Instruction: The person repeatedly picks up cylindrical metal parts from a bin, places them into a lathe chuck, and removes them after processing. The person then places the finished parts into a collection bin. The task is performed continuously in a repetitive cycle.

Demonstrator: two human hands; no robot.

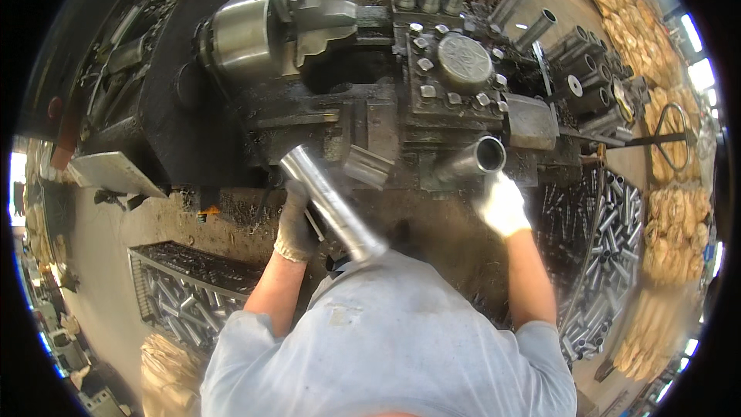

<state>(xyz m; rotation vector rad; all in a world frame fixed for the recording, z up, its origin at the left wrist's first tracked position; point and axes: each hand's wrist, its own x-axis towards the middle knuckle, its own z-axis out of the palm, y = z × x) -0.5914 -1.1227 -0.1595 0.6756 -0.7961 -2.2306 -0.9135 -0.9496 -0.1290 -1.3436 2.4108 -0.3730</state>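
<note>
A shiny metal tube (333, 205) slants in front of my body, its lower end close to my grey shirt. My left hand (294, 220), in a soiled work glove, is closed against its left side; some fingers are hidden. A thin bright strip shows beside that palm, too small to name. On the right, a second metal tube (461, 164) lies at the front of the lathe carriage with its open end facing right. My right hand (503, 207), in a white glove, is at that open end; glare and blur hide its fingers.
Ahead stands a lathe with a chuck (245, 35) and a bolted tool post (465, 60). Tubes stand upright behind the post, and others lie stacked at right (590, 81). Bins of short tubes flank me, left (185, 305) and right (606, 278). Tan sacks (675, 224) line the right side.
</note>
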